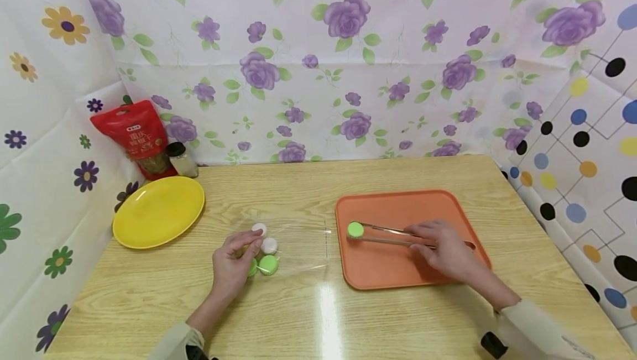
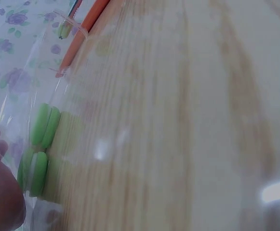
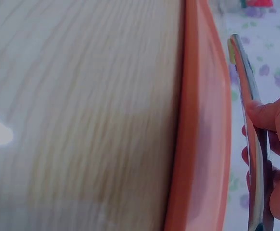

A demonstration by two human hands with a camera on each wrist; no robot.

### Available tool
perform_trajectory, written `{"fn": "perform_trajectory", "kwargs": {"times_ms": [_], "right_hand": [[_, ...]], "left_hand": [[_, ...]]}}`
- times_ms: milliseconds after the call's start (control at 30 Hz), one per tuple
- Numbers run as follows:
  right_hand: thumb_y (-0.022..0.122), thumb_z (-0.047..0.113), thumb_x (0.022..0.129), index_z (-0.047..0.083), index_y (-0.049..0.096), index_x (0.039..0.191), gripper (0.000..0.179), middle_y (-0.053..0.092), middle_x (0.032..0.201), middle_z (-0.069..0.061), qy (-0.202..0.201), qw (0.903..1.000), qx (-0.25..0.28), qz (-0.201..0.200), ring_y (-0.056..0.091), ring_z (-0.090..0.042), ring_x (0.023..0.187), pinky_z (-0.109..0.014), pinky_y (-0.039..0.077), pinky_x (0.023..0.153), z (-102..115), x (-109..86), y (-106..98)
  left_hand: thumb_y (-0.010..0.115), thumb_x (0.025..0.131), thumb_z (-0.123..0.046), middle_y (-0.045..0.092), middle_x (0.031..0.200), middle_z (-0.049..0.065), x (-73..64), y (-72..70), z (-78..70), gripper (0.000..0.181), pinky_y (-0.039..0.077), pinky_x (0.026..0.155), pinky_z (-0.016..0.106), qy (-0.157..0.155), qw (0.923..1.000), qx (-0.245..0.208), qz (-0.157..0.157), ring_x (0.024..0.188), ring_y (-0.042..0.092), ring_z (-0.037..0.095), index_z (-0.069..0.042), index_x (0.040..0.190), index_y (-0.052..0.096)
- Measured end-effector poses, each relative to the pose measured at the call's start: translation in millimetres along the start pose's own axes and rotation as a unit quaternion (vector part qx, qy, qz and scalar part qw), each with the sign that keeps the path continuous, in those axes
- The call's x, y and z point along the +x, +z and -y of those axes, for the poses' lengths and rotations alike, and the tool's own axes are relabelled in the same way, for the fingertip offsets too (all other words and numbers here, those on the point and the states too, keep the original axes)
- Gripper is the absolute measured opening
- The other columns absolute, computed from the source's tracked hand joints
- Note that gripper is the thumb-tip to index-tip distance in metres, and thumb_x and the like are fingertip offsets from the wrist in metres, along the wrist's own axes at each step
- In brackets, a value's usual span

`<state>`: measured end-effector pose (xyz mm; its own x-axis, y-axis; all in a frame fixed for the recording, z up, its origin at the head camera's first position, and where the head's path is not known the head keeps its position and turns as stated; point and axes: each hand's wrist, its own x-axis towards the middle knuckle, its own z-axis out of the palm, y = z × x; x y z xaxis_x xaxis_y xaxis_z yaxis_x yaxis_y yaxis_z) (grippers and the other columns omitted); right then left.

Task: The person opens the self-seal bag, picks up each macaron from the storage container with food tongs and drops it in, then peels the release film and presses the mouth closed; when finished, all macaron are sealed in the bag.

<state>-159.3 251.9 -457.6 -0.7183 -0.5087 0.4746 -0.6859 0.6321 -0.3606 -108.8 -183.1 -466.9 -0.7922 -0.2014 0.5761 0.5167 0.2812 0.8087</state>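
My left hand [image 1: 233,260] pinches the closed-side end of a clear plastic bag [image 1: 303,246] lying on the table. Inside it are several macarons, among them a white macaron [image 1: 270,246] and a green macaron [image 1: 269,265]; the fingers partly hide others. In the left wrist view, two green macarons [image 2: 44,126] stand on edge behind the film. My right hand [image 1: 448,252] grips metal tongs [image 1: 385,229] over the orange tray [image 1: 398,205]. Between the tong tips sits another green macaron [image 1: 355,230], near the tray's left side. The right wrist view shows the thumb along the tongs [image 3: 248,72].
A yellow oval plate [image 1: 159,213] lies at the table's left. Behind it stand a red pouch [image 1: 139,139] and a small black-capped jar [image 1: 182,160]. Patterned cloths hang at the back and both sides. The bag's open end points toward the tray.
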Motion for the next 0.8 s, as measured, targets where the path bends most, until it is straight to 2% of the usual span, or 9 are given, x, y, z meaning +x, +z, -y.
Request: {"fn": "perform_trajectory", "kwargs": {"times_ms": [300,467,600,700,800], "right_hand": [[0.083,-0.002,0.078,0.006,0.074,0.113,0.037,0.073,0.104,-0.005,-0.028,0.9987,0.036,0.024,0.061,-0.026,0.090,-0.044,0.054,0.070,31,27.1,21],[0.082,0.001,0.081,0.007,0.074,0.114,0.035,0.073,0.105,-0.006,-0.022,0.9983,0.029,0.045,0.060,-0.027,0.088,-0.043,0.053,0.070,48,42.7,34],[0.080,0.004,0.084,0.007,0.074,0.116,0.032,0.073,0.107,-0.006,-0.026,0.9973,0.021,0.065,0.064,-0.028,0.093,-0.047,0.053,0.078,60,53.2,46],[0.079,0.004,0.085,0.005,0.073,0.116,0.032,0.072,0.109,-0.005,-0.034,0.9969,0.021,0.068,0.066,-0.026,0.095,-0.045,0.053,0.084,66,60.1,55],[0.079,0.004,0.085,0.006,0.074,0.115,0.031,0.073,0.107,-0.007,-0.040,0.9972,0.012,0.061,0.065,-0.026,0.092,-0.043,0.052,0.080,72,66.1,63]], "left_hand": [[0.070,0.079,0.023,0.068,0.096,0.034,-0.2,-0.4,-2.0,0.010,0.051,0.090,0.016,-0.007,1.0000,0.002,0.001,0.099,0.060,0.046,0.016,0.086,0.071],[0.070,0.079,0.023,0.067,0.097,0.034,-0.7,0.0,-1.9,0.010,0.051,0.090,0.016,-0.012,0.9999,-0.004,0.001,0.099,0.060,0.044,0.016,0.087,0.070],[0.070,0.079,0.024,0.067,0.098,0.035,-0.8,0.0,-1.3,0.011,0.051,0.090,0.017,-0.007,1.0000,-0.006,0.001,0.099,0.060,0.043,0.016,0.087,0.070],[0.070,0.078,0.024,0.067,0.098,0.035,-0.7,-0.1,-0.5,0.012,0.051,0.091,0.017,-0.003,1.0000,-0.007,0.001,0.100,0.060,0.043,0.016,0.087,0.070],[0.070,0.078,0.024,0.067,0.098,0.035,-0.9,-0.1,-0.3,0.012,0.050,0.091,0.017,-0.001,1.0000,-0.006,0.001,0.100,0.060,0.043,0.016,0.088,0.070]]}}
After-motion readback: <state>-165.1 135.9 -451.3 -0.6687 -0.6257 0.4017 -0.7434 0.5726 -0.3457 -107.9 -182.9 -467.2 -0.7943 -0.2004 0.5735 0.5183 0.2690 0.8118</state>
